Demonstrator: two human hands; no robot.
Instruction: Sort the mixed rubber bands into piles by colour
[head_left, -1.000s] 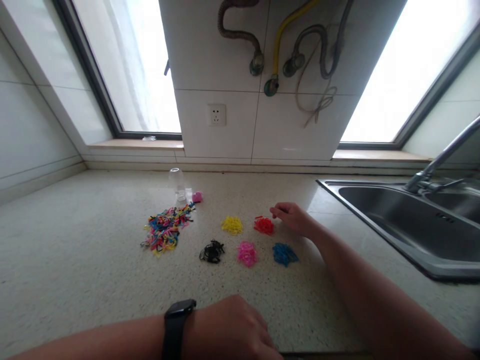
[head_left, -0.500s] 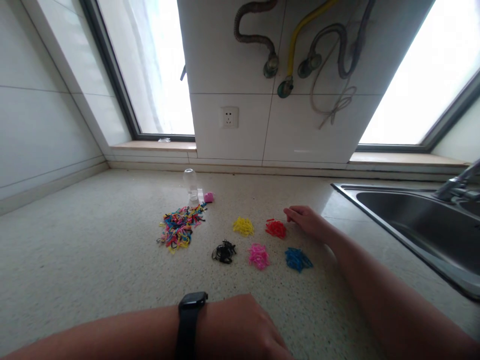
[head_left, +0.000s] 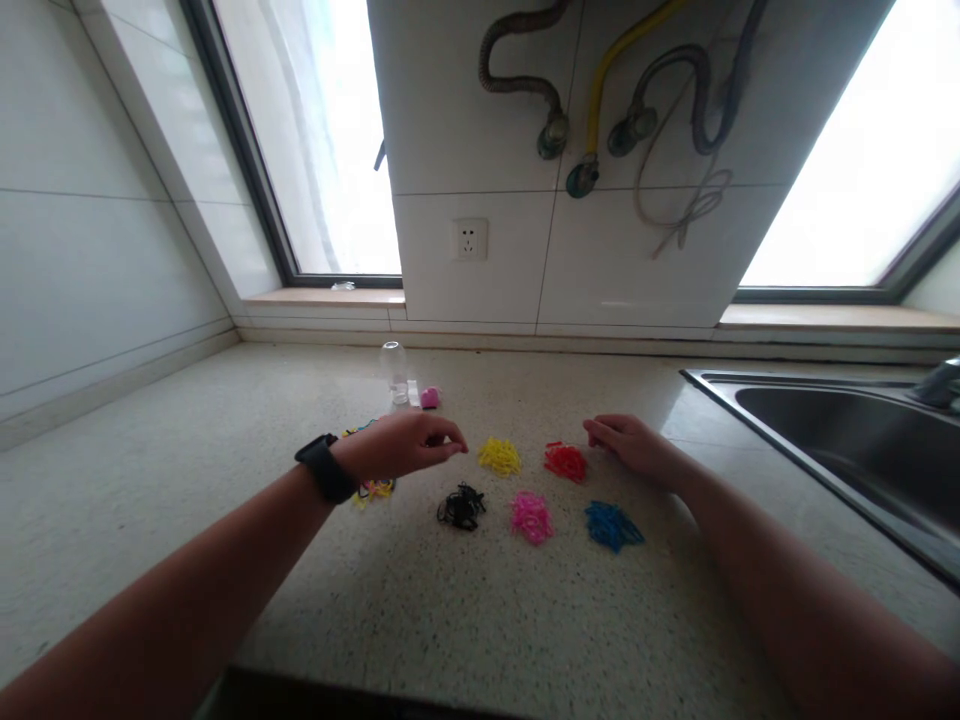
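My left hand (head_left: 409,442), with a black watch (head_left: 325,468) on the wrist, is over the mixed pile of coloured rubber bands (head_left: 375,490) and covers most of it. Its thumb and forefinger are pinched just left of a pile of yellow bands (head_left: 499,456); anything between them is too small to make out. Beside the red bands (head_left: 565,461), my right hand (head_left: 626,440) rests on the counter, fingers curled closed, their inside hidden. In front lie piles of black bands (head_left: 461,507), pink bands (head_left: 531,517) and blue bands (head_left: 613,525).
A clear bottle-shaped container (head_left: 395,372) stands behind the mixed pile, with a small pink object (head_left: 430,397) next to it. On the right a steel sink (head_left: 709,385) is set into the speckled counter (head_left: 525,620). A tiled wall with a socket (head_left: 469,240) stands behind.
My left hand has moved from the near edge of the view up and left, over the mixed pile, toward the yellow bands. The right hand stays by the red bands. The view has shifted slightly.
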